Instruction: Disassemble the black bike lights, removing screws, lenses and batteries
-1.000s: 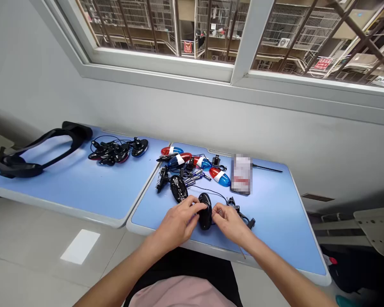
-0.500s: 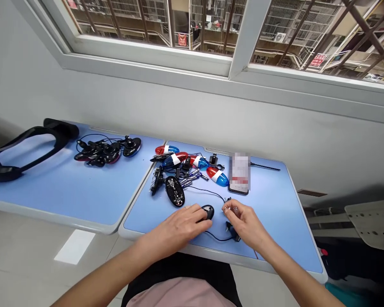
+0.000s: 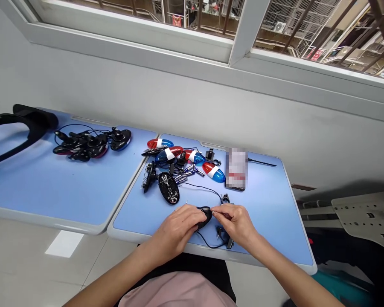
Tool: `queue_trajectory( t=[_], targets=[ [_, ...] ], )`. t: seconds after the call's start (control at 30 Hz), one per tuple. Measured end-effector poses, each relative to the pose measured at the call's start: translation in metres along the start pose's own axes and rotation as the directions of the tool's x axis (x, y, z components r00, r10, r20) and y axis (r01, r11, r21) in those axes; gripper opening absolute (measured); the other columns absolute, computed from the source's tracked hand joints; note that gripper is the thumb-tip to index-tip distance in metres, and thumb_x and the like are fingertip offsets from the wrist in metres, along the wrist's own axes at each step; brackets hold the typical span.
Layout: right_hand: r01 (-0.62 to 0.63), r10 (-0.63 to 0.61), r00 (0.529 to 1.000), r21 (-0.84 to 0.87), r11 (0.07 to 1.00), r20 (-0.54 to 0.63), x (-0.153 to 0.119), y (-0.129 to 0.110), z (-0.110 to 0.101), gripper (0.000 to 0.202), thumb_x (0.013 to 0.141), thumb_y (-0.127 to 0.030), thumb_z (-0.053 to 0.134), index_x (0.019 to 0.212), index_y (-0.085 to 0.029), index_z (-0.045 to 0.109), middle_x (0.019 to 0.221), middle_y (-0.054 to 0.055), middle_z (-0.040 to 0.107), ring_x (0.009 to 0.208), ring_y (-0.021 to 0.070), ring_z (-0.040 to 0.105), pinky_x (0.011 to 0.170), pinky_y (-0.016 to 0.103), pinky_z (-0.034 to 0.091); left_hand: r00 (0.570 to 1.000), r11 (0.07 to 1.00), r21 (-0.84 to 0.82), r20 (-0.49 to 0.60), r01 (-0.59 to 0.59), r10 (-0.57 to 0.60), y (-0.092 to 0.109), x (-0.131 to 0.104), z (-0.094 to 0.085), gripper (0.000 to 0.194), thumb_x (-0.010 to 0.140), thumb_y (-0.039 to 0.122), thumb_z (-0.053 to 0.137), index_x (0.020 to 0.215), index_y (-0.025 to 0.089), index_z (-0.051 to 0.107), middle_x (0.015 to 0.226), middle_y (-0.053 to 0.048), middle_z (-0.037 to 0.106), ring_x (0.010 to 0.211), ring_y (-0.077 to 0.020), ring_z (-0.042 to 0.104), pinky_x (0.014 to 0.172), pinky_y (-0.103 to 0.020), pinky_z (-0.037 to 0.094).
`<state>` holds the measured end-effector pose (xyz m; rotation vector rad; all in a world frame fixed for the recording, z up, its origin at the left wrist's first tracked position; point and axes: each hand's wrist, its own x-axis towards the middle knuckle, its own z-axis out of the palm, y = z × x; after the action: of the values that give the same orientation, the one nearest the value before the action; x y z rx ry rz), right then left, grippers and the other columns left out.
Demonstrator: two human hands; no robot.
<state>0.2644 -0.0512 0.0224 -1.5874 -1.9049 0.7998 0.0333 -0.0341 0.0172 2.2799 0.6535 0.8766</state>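
My left hand (image 3: 181, 225) is closed around a small black oval housing (image 3: 206, 217) near the table's front edge and partly covers it. The thumb and fingertips of my right hand (image 3: 234, 219) are pinched at the right end of that housing. Whatever they hold is too small to name. A thin black cable (image 3: 208, 246) curves below the hands to small black clamp parts (image 3: 229, 242). Beyond my right hand stands another black clamp piece (image 3: 225, 198). To the left lies a black oval shell (image 3: 168, 188) with its inner side up. A small screw-like piece (image 3: 186, 201) is near my left hand.
Red-and-blue light covers (image 3: 213, 172) and several batteries (image 3: 189, 170) lie behind the hands, beside a phone (image 3: 235, 169) with a blurred screen. Assembled black lights (image 3: 94, 145) and a curved black frame (image 3: 33, 125) occupy the left table (image 3: 67, 192). A wall and window stand behind.
My right hand has moved left, bringing its pinched fingertips to the black oval housing. My left hand now wraps further round the housing. The camera view has shifted slightly.
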Motion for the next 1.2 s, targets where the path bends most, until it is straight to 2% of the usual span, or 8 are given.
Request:
queue_trajectory(
  t=[0.23,0.37,0.57,0.7,0.87,1.0,1.1,1.2],
  targets=[
    [0.041,-0.043,0.999,-0.074,0.996,-0.025,0.003,0.006,0.008,0.021,0.094,-0.025,0.059,0.097,-0.027,0.079,0.082,0.002,0.077,0.072,0.0156,0.069,0.067,0.025,0.05,1.0,0.999,-0.041,-0.005,-0.02,0.02,-0.002,0.004,0.001,0.026,0.099,0.009,0.045,0.119,0.02,0.058,0.108,-0.01,0.069,0.102,-0.021,0.062,0.089,-0.037,0.052],
    [0.158,-0.174,0.982,-0.181,0.971,-0.074,0.001,0.01,0.011,0.022,0.096,-0.027,0.057,0.101,-0.025,0.079,0.075,0.002,0.074,0.062,0.0127,0.066,0.059,0.022,0.044,0.998,0.997,-0.053,-0.034,-0.052,0.05,-0.005,0.003,0.003,0.026,0.098,0.007,0.046,0.118,0.018,0.058,0.107,-0.01,0.069,0.101,-0.0201,0.061,0.088,-0.036,0.053],
    [0.336,-0.445,0.895,-0.614,0.715,-0.029,-0.008,0.007,0.012,0.034,0.098,-0.014,0.044,0.109,-0.018,0.076,0.059,0.001,0.064,0.048,0.0115,0.057,0.048,0.028,0.025,0.997,0.997,-0.033,-0.026,-0.072,0.071,-0.005,0.004,0.002,0.027,0.097,0.005,0.048,0.119,0.017,0.056,0.109,-0.01,0.069,0.103,-0.0206,0.06,0.09,-0.037,0.052],
    [0.344,-0.461,0.887,-0.671,0.657,0.004,-0.012,-0.002,0.008,0.035,0.099,-0.013,0.04,0.114,-0.013,0.072,0.056,0.0,0.062,0.043,0.0122,0.053,0.046,0.031,0.022,0.997,0.997,-0.029,-0.016,-0.074,0.073,-0.005,0.004,0.001,0.027,0.097,0.005,0.047,0.119,0.018,0.056,0.109,-0.01,0.068,0.102,-0.0209,0.06,0.089,-0.038,0.052],
    [0.315,-0.437,0.874,-0.439,0.841,-0.211,-0.016,-0.022,-0.026,0.034,0.102,-0.025,0.04,0.125,-0.01,0.062,0.073,0.005,0.067,0.063,0.0145,0.063,0.054,0.025,0.04,1.0,0.999,-0.035,-0.005,-0.03,0.03,-0.003,0.003,0.002,0.031,0.097,0.006,0.047,0.124,0.019,0.055,0.112,-0.011,0.067,0.105,-0.0217,0.059,0.091,-0.039,0.052],
    [0.251,-0.279,0.884,-0.123,0.96,-0.375,-0.018,-0.029,-0.05,0.052,0.106,-0.044,0.023,0.105,-0.014,0.066,0.059,-0.001,0.053,0.047,0.0111,0.051,0.047,0.023,0.039,1.0,1.0,-0.024,0.0,0.008,-0.008,-0.001,0.0,0.003,0.042,0.095,0.006,0.05,0.135,0.02,0.049,0.123,-0.012,0.063,0.114,-0.0232,0.055,0.102,-0.045,0.047],
    [0.147,-0.109,0.923,0.074,0.986,-0.369,-0.014,-0.021,-0.045,0.062,0.102,-0.06,0.025,0.08,-0.018,0.066,0.05,-0.003,0.047,0.042,0.0104,0.046,0.042,0.023,0.035,1.0,1.0,-0.011,-0.018,0.023,-0.023,-0.002,-0.003,0.005,0.045,0.095,0.008,0.053,0.138,0.021,0.046,0.127,-0.012,0.062,0.116,-0.024,0.054,0.104,-0.047,0.045],
    [0.082,0.013,0.921,0.226,0.971,-0.39,-0.008,-0.012,-0.032,0.062,0.099,-0.064,0.033,0.069,-0.018,0.063,0.051,-0.001,0.049,0.043,0.0102,0.045,0.041,0.023,0.034,0.999,1.0,-0.008,-0.034,0.024,-0.025,-0.004,-0.005,0.007,0.047,0.095,0.01,0.055,0.139,0.022,0.045,0.125,-0.01,0.063,0.116,-0.0234,0.054,0.103,-0.046,0.046]
  ],
)
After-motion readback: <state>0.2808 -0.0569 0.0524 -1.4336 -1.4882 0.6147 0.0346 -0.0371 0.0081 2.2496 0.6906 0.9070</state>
